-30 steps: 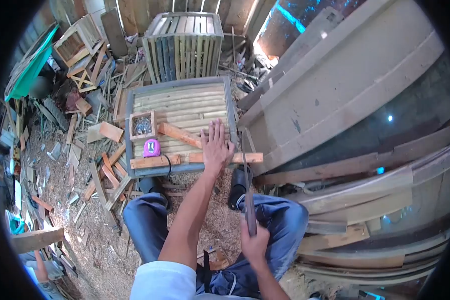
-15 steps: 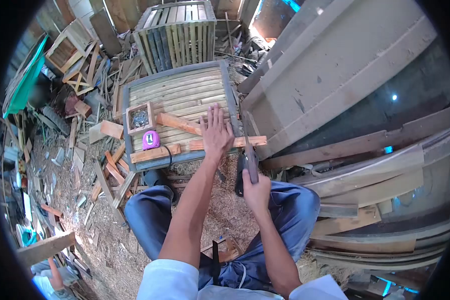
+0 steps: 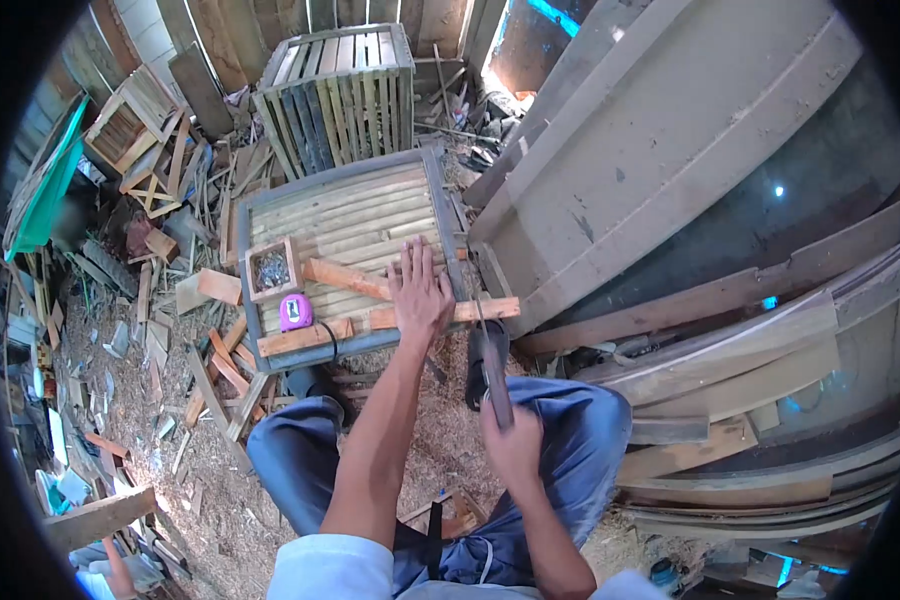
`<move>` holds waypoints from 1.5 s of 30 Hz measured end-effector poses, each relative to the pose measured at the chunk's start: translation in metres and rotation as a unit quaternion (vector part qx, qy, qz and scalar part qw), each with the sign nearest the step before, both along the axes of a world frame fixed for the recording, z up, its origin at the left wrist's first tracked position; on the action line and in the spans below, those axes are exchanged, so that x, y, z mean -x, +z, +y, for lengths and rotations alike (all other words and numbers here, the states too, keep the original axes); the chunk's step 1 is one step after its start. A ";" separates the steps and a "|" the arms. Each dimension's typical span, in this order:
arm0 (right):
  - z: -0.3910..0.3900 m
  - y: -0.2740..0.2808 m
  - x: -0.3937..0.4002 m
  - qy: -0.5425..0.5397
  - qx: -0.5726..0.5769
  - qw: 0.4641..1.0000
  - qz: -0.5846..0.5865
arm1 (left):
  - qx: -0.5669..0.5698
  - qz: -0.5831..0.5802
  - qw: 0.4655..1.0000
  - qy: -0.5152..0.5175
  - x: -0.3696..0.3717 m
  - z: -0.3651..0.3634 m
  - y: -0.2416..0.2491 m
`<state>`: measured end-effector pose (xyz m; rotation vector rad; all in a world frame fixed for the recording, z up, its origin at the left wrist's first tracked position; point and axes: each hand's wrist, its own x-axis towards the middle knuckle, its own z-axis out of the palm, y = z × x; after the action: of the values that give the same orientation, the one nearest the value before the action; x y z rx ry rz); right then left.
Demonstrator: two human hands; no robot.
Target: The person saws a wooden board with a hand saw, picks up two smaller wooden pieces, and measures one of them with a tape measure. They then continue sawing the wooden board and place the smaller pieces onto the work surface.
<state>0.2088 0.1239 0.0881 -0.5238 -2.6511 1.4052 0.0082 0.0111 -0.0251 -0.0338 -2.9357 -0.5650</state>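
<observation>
My left hand [image 3: 422, 300] lies flat with fingers stretched out, pressing on a short wooden strip [image 3: 500, 309] near the front edge of a slatted bamboo table [image 3: 345, 210]. The strip's right end juts past the table frame. Closed around the handle of a handsaw [image 3: 496, 378], my right hand [image 3: 513, 440] is nearer my right knee, and the thin blade crosses the jutting end. Beside my left hand are another wood piece [image 3: 340, 277], a purple tape measure [image 3: 295, 312] and a small wooden box [image 3: 272, 268] with small metal bits. A further wood strip [image 3: 305, 338] lies along the front edge.
A slatted crate [image 3: 340, 100] stands behind the table. Large boards [image 3: 650, 150] lean on the right, above stacked planks [image 3: 740, 400]. Wood scraps [image 3: 225, 365] and sawdust cover the floor at left. Part of another person [image 3: 115, 570] shows at lower left.
My right hand has drawn the saw back toward me, so more blade shows past the strip. My left hand stays on the strip. The view has shifted slightly.
</observation>
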 end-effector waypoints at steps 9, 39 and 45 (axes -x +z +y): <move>-0.009 -0.023 0.041 -0.003 0.002 1.000 -0.025 | 0.022 0.031 0.999 0.000 0.000 0.000 -0.003; 0.038 0.037 0.000 0.050 0.063 0.996 0.041 | -0.039 0.083 0.995 0.028 0.006 0.002 0.000; 0.023 0.096 0.032 0.072 0.004 0.997 0.003 | -0.001 0.055 0.997 0.046 0.009 0.004 -0.002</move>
<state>0.1769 0.1465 0.1845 -0.3346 -2.7287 1.4525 -0.0004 0.0152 -0.0274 0.0687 -2.8130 -0.5354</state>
